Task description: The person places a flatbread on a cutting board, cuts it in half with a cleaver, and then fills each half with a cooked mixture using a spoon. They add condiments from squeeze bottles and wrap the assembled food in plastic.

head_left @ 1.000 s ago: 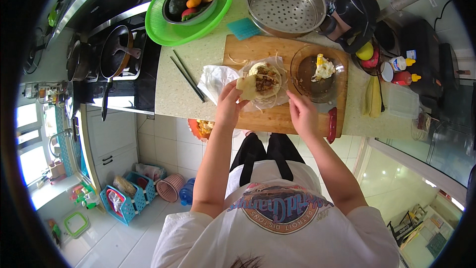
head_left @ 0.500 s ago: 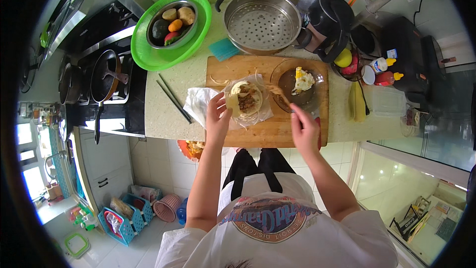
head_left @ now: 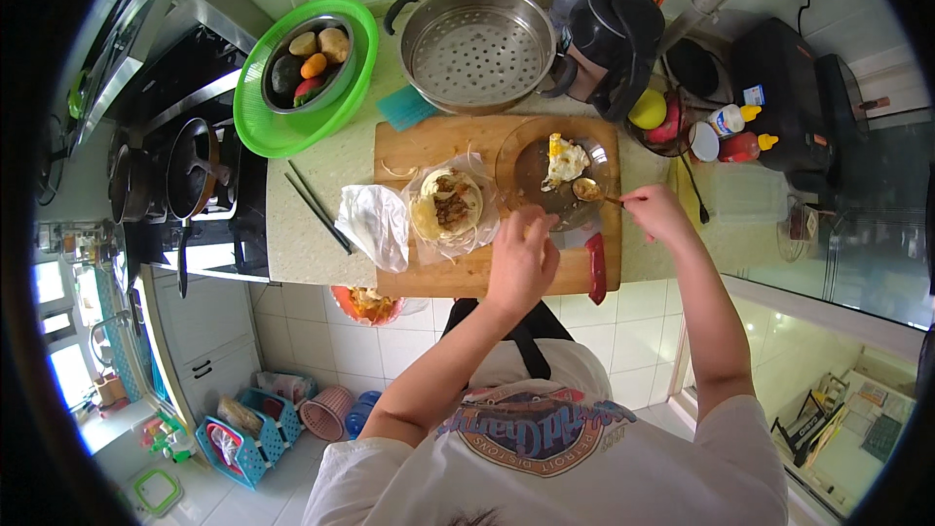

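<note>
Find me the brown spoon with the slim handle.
In the head view, the brown spoon is right of centre, held by the right hand, its scoop over the round transparent dish, beside the white-and-yellow egg.

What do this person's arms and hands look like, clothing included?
Both the left hand and right hand are ungloved, and the forearms bare, with no watch or bracelet visible. The white T-shirt has short sleeves and a blue-and-reddish chest print.
</note>
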### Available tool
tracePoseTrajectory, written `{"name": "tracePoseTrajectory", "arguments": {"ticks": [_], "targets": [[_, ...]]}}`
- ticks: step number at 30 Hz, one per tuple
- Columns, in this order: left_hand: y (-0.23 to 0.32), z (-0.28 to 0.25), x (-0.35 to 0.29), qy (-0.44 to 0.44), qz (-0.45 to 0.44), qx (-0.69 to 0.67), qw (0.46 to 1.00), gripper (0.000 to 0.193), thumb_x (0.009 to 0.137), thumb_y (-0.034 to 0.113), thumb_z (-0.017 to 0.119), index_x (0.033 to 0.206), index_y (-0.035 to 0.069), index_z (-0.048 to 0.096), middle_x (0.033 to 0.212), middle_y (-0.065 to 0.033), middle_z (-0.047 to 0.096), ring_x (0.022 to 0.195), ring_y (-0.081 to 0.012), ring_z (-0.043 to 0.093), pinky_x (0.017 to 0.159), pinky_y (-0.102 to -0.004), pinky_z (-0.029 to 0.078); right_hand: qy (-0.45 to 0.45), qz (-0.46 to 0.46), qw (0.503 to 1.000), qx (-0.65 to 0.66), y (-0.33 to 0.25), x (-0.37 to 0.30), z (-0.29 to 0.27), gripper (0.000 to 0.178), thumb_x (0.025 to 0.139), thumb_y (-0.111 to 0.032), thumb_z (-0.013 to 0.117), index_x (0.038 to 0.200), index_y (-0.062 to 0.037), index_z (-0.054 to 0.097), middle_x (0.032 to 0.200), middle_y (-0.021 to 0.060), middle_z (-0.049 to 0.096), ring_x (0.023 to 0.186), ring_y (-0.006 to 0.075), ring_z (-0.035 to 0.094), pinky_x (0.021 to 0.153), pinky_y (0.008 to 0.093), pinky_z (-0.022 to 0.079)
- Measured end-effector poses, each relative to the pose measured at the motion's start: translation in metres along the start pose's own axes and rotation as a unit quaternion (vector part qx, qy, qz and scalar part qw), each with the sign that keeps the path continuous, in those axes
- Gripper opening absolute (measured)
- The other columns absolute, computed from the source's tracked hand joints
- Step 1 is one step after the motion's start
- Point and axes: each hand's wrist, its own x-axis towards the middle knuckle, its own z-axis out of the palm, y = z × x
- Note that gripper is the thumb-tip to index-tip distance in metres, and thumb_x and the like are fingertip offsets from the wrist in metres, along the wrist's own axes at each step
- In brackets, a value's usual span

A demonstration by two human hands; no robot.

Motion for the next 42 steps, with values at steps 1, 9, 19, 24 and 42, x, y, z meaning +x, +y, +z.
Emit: {"name": "tracePoseTrajectory", "arguments": {"ticks": [1, 9, 19, 24, 42], "targets": [[0.003, 0.007, -0.003, -0.020, -0.003, -0.004, 1.000, 0.036, 0.078, 0.000, 0.062, 0.113, 0.004, 0.061, 0.117, -0.0166, 0.057, 0.107, -0.0380, 0.054, 0.093, -0.0453, 0.046, -0.005, 0.007, 1.000, 0.009, 0.001, 0.007, -0.001, 0.028, 0.090, -0.016, 0.059, 0.109, 0.0004, 0.071, 0.061, 0.0066, 0.061, 0.038, 0.0167, 0.051, 0.040, 0.0319, 0.044], [0.007, 0.038, -0.013, -0.082, 0.059, 0.100, 0.990, 0.039, 0.074, 0.007, 0.066, 0.113, 0.011, 0.064, 0.116, -0.0083, 0.058, 0.106, -0.0284, 0.054, 0.088, -0.0439, 0.041, -0.057, 0.036, 0.989, 0.131, 0.004, 0.031, -0.009, 0.027, 0.090, -0.015, 0.059, 0.110, -0.0027, 0.071, 0.062, 0.0030, 0.057, 0.042, 0.0118, 0.048, 0.040, 0.0289, 0.043], [0.000, 0.004, -0.012, -0.013, -0.011, 0.119, 0.993, 0.037, 0.075, 0.003, 0.064, 0.111, 0.012, 0.065, 0.116, -0.0074, 0.059, 0.107, -0.0292, 0.054, 0.090, -0.0443, 0.037, -0.068, -0.014, 0.961, 0.266, -0.011, 0.044, 0.045, 0.027, 0.098, -0.017, 0.059, 0.122, -0.0068, 0.066, 0.069, -0.0028, 0.050, 0.050, 0.0048, 0.038, 0.043, 0.0225, 0.033], [-0.015, -0.027, -0.023, 0.027, -0.047, 0.135, 0.989, 0.038, 0.076, 0.005, 0.064, 0.113, 0.012, 0.064, 0.117, -0.0067, 0.058, 0.106, -0.0275, 0.053, 0.093, -0.0440, 0.035, -0.085, 0.001, 0.937, 0.339, -0.017, 0.034, 0.054, 0.029, 0.098, -0.017, 0.059, 0.125, -0.0080, 0.064, 0.069, -0.0048, 0.049, 0.050, 0.0020, 0.033, 0.042, 0.0200, 0.027], [-0.127, -0.077, -0.025, 0.228, -0.328, 0.010, 0.917, 0.026, 0.083, 0.007, 0.064, 0.107, 0.001, 0.060, 0.089, -0.0173, 0.065, 0.081, -0.0317, 0.064, 0.075, -0.0403, 0.050, -0.040, -0.172, 0.963, 0.205, -0.052, -0.033, 0.154, 0.025, 0.095, -0.019, 0.063, 0.114, -0.0053, 0.070, 0.075, 0.0033, 0.067, 0.059, 0.0074, 0.051, 0.055, 0.0239, 0.044]]}}
